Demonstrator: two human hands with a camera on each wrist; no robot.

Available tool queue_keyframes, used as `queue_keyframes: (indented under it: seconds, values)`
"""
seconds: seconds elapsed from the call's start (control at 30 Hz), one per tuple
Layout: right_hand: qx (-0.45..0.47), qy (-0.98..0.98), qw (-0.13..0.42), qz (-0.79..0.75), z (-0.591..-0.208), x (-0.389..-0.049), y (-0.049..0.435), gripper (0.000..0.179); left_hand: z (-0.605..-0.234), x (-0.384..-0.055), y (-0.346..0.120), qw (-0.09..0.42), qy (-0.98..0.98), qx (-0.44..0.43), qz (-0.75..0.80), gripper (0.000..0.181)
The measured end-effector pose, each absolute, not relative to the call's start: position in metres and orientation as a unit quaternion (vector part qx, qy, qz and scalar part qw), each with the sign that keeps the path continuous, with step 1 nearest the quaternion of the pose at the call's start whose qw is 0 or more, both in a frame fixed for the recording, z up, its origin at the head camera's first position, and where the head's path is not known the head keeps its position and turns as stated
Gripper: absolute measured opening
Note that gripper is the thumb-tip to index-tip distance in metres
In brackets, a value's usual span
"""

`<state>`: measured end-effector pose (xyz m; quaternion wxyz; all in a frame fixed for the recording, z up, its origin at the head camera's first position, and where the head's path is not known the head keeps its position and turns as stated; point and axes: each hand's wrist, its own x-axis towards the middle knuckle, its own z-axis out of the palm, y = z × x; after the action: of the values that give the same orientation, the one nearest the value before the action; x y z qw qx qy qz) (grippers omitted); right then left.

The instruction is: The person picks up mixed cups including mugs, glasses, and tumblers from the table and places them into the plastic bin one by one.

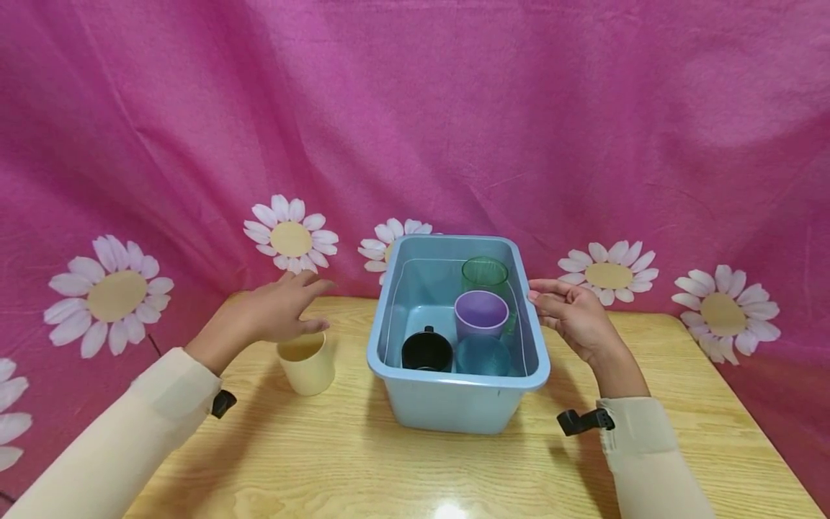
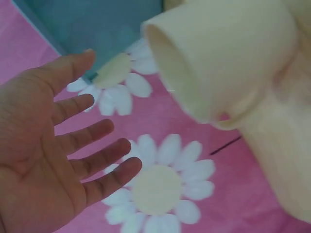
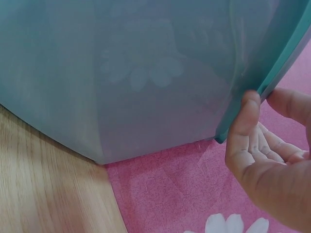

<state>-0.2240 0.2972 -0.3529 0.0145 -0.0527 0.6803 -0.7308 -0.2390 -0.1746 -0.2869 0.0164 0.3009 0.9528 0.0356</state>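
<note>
A cream mug stands on the table, left of a light blue plastic bin. Over the mug's far side hovers my left hand, fingers spread and holding nothing; the left wrist view shows its palm beside the mug, whose handle is partly seen. My right hand pinches the bin's right rim between thumb and fingers, as the right wrist view of the rim confirms. Inside the bin are a black mug, a purple cup, a green glass and a translucent blue cup.
The wooden table reaches back to a pink cloth with large white daisies, which hangs behind and along both sides. Black straps with small mounts sit at both sleeve cuffs.
</note>
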Motion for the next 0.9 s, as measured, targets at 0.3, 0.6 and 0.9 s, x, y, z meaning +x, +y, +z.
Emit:
queue_keyframes:
  seconds: [0.3,0.6,0.9]
  values:
    - [-0.051,0.685,0.013,-0.727,-0.354,-0.225,0.298,0.045,-0.327,-0.238,-0.191,0.020,0.975,0.218,0.045,0.073]
    - [-0.055,0.690,0.009,-0.721,-0.352,-0.223,0.298,0.042,-0.344,-0.227,-0.185,0.011,0.988,0.143,0.057,0.088]
    - [-0.054,0.686,0.009,-0.726,-0.351,-0.222,0.297,0.044,-0.348,-0.225,-0.179,0.002,0.986,0.144,0.081,0.073]
